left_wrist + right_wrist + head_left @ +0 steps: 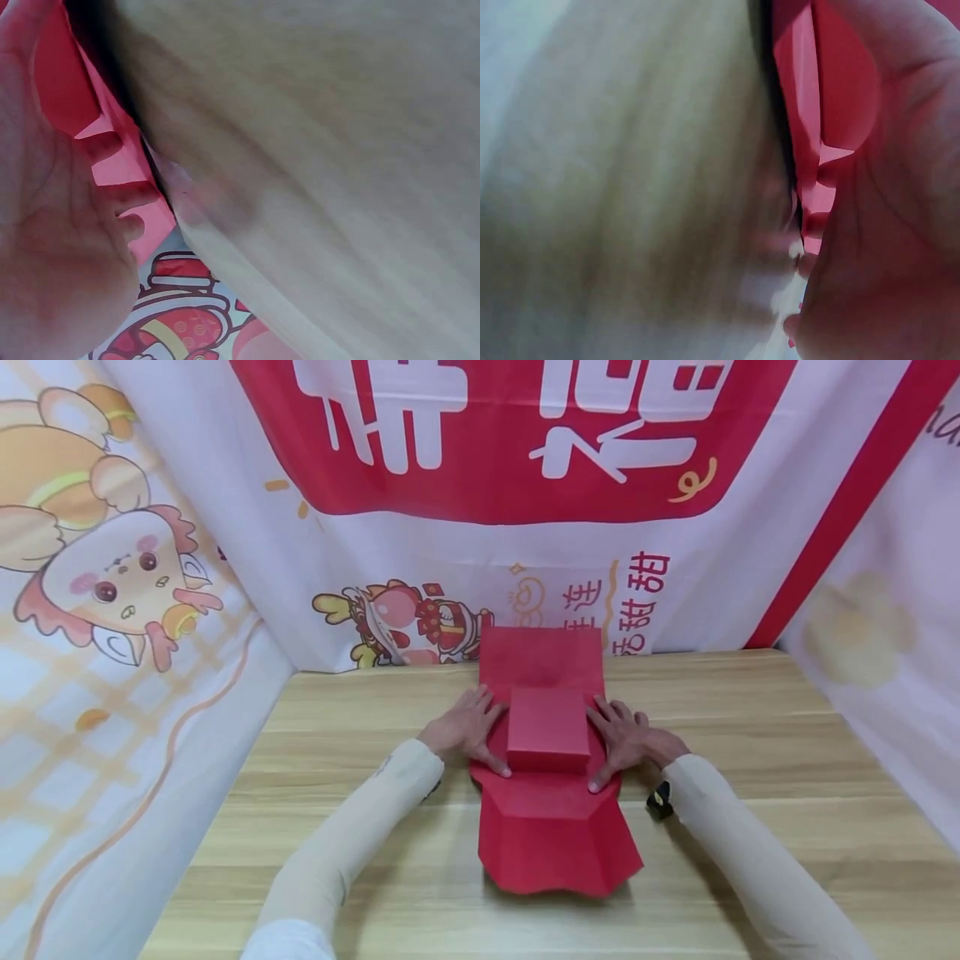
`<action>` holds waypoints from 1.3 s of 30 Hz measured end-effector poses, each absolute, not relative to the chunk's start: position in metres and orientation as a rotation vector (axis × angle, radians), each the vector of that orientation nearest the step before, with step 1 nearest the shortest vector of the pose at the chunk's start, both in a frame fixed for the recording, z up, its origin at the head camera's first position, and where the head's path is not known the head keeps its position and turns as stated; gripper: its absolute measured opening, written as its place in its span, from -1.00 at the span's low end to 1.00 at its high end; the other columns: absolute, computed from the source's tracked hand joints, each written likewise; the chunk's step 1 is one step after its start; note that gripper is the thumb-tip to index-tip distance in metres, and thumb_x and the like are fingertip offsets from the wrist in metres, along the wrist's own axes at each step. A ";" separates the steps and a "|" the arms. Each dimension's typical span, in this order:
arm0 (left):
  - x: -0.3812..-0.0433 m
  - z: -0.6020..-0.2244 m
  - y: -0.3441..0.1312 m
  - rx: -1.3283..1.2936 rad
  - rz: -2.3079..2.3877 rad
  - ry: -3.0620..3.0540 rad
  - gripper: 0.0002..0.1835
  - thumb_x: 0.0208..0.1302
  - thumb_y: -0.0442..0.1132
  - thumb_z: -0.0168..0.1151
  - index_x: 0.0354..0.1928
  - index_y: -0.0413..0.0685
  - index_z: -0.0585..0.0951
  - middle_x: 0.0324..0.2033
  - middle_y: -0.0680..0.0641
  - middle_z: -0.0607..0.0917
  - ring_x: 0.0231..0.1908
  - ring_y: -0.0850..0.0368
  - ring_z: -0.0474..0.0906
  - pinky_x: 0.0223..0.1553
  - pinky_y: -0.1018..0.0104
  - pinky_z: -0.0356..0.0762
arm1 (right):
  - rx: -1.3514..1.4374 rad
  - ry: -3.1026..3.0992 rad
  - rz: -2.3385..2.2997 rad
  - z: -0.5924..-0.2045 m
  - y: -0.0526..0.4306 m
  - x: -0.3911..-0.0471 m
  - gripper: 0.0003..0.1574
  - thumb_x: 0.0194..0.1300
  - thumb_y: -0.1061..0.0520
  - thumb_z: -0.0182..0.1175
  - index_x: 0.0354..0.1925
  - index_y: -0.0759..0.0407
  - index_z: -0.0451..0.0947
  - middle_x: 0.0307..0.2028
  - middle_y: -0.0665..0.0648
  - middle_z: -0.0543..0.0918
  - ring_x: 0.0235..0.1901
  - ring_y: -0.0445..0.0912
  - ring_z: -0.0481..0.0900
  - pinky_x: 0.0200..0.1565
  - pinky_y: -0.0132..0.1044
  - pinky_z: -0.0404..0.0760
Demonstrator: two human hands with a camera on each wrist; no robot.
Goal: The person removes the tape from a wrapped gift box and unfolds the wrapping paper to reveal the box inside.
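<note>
A small red box point(547, 722) stands in the middle of a larger unfolded red card piece point(555, 852) with creased flaps on the table. One flap lies toward the front edge, and the back panel point(540, 656) rises against the curtain. My left hand point(467, 727) rests on the card at the box's left side, fingers spread. On the other side my right hand point(628, 739) touches the card, its thumb pointing toward the front. In the left wrist view the palm point(60, 225) lies beside the red card; the right wrist view shows the other palm point(907, 195) against it.
The wood-grain table point(337, 793) runs out on both sides of the card. A printed white and red curtain point(420, 560) hangs right behind, with more printed cloth at left and right. A black object point(660, 802) sits at the right wrist.
</note>
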State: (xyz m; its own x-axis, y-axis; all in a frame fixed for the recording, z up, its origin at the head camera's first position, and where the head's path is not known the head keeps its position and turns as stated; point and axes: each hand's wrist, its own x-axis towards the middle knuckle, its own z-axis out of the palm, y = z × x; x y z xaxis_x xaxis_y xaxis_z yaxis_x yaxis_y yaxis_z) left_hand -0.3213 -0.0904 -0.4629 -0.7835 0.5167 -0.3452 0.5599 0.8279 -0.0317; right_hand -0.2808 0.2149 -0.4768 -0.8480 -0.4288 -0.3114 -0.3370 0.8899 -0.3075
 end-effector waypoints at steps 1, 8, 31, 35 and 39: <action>-0.321 -0.464 -0.091 0.836 -0.184 2.689 0.43 -0.36 0.68 0.27 0.54 0.09 0.03 0.51 -0.19 0.06 0.54 -0.16 -0.18 0.58 0.04 -0.15 | -0.556 2.677 -0.336 -0.477 0.215 -0.280 0.84 -0.39 -0.51 0.52 0.56 0.20 -0.26 0.54 0.35 -0.23 0.49 0.32 -0.26 0.38 0.46 -0.08; -0.319 -0.471 -0.093 0.835 -0.047 2.683 0.45 -0.43 0.64 0.36 0.51 0.08 0.05 0.44 -0.18 0.11 0.42 -0.11 0.12 0.46 0.11 0.26 | -0.547 2.633 -0.361 -0.478 0.216 -0.278 0.87 -0.38 -0.49 0.52 0.56 0.24 -0.33 0.53 0.33 -0.27 0.50 0.28 -0.28 0.42 0.44 -0.14; -0.321 -0.470 -0.105 0.667 -0.172 2.585 0.52 -0.39 0.64 0.32 0.57 0.27 -0.27 0.58 -0.08 -0.27 0.57 -0.08 -0.39 0.57 -0.13 -0.26 | -0.546 2.625 -0.317 -0.479 0.220 -0.276 0.87 -0.35 -0.53 0.47 0.55 0.27 -0.38 0.56 0.34 -0.33 0.52 0.31 -0.40 0.41 0.49 -0.26; -0.320 -0.472 -0.108 0.724 -0.211 2.624 0.52 -0.35 0.67 0.27 0.58 0.15 -0.23 0.58 -0.11 -0.21 0.57 -0.08 -0.33 0.57 -0.12 -0.35 | -0.562 2.649 -0.275 -0.478 0.220 -0.277 0.85 -0.33 -0.54 0.46 0.55 0.28 -0.35 0.56 0.34 -0.29 0.52 0.31 -0.37 0.41 0.48 -0.22; -0.320 -0.471 -0.111 0.789 -0.212 2.639 0.50 -0.33 0.68 0.25 0.58 0.09 -0.19 0.58 -0.15 -0.17 0.57 -0.10 -0.30 0.57 -0.13 -0.36 | -0.570 2.658 -0.285 -0.477 0.220 -0.275 0.83 -0.31 -0.53 0.46 0.55 0.28 -0.32 0.56 0.34 -0.27 0.52 0.32 -0.35 0.41 0.48 -0.21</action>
